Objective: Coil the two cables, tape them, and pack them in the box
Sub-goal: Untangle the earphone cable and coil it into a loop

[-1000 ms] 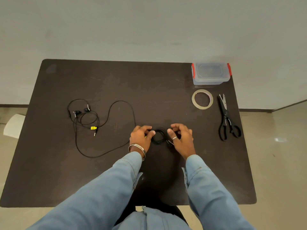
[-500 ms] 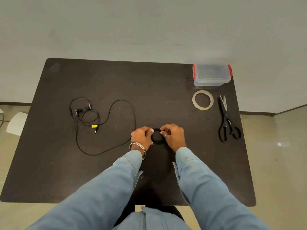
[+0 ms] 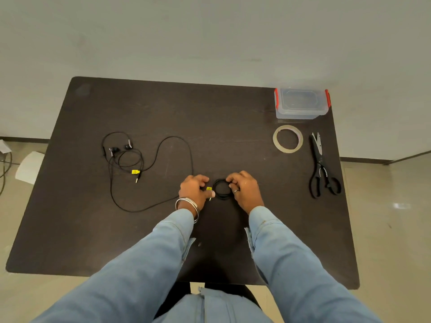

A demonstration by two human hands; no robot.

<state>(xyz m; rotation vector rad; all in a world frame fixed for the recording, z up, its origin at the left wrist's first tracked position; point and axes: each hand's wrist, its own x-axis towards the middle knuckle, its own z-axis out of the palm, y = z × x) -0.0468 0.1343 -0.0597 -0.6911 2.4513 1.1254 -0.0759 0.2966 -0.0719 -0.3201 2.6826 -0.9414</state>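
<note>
Both hands (image 3: 194,191) closed inward around coiled cable (image 3: 222,188), mid-table.

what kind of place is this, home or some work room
Probably a plain work or office room, not clearly a home: a bare dark table against a blank wall, tiled floor, and only the task's things laid out.

The place looked like a plain office or lab room set up for a bench task. A dark worktop (image 3: 140,229) stood against a bare pale wall (image 3: 210,38) with a dark skirting strip, over a glossy beige tiled floor (image 3: 391,229). A few loose cords (image 3: 3,169) lay on the floor at the left edge
</note>
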